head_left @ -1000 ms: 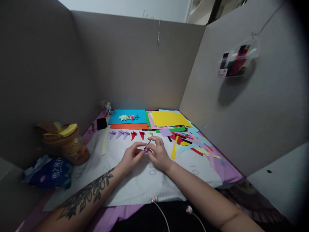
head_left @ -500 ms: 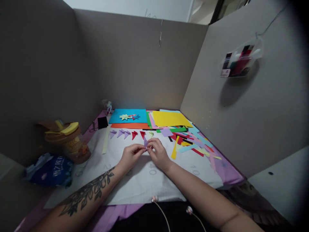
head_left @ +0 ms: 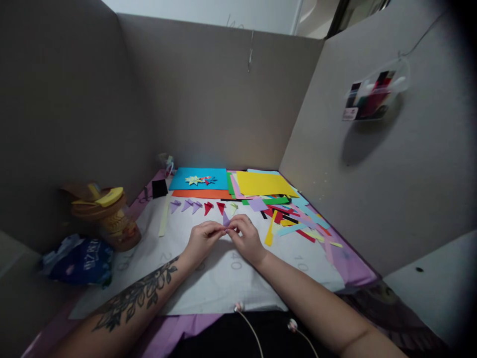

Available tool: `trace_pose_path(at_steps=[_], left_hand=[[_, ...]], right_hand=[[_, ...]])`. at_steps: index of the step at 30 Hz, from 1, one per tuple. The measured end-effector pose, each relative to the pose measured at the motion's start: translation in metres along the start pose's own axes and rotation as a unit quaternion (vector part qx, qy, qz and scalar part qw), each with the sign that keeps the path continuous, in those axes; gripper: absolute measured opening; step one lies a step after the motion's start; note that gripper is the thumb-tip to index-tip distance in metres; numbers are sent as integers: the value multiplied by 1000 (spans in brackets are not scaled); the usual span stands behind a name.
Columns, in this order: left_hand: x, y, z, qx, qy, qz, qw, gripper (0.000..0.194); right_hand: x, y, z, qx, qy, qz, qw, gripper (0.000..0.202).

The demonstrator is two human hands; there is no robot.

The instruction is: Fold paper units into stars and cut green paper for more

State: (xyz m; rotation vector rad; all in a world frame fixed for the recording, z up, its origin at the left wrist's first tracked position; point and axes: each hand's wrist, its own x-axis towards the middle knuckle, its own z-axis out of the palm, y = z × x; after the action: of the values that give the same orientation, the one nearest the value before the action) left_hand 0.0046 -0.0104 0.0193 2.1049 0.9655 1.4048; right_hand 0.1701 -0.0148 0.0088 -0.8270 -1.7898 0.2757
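Observation:
A small folded piece of purple paper [head_left: 225,219] is pinched between my two hands, its pointed end up. My left hand [head_left: 203,240] grips its lower edge with thumb and forefinger. From the other side my right hand [head_left: 245,238] pinches it, the fingertips nearly meeting those of the left. Just beyond lies a row of folded pieces: purple ones [head_left: 187,205], a red one [head_left: 208,208], another red one [head_left: 221,207] and a pale green one [head_left: 233,208]. The fingers partly hide the fold.
Cut paper strips [head_left: 288,221] lie scattered at the right. Yellow sheets [head_left: 264,184] and a blue sheet [head_left: 179,180] with paper stars [head_left: 194,180] are at the back. A brown container [head_left: 119,226] and a blue packet [head_left: 82,263] stand left. Grey panels [head_left: 219,99] enclose the table.
Both hands keep their pinch on the purple paper, with only a slight shift of the fingers. The whole view has moved a little; the other papers lie as before.

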Motion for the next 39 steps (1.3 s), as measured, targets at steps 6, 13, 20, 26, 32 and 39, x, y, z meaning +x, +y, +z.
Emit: trace_pose_path(at_steps=[6,13,20,26,32,39], left_hand=[[-1,2,1,21,4,15,1000,8],[-1,3,-1,33,8,41,999,7],[-2,4,-3,38,6,53,998,5],[-4,2,-3,40,4,78,996,8],[-5,2,-3,31,-24,84,996,14],[-1,3,-4,13,-21,86,996,10]], right_hand=[[1,-1,0,34,8,19,999,7],[2,-3,-5,52,0,8,999,10],[0,-1,-4,55,-2,16,998,13],[-1,2,-6,15,16,-22,1000,15],[-4,4,-6,-21,11,-52,998,13],[-4,4,-4,-28,16,-54,998,9]])
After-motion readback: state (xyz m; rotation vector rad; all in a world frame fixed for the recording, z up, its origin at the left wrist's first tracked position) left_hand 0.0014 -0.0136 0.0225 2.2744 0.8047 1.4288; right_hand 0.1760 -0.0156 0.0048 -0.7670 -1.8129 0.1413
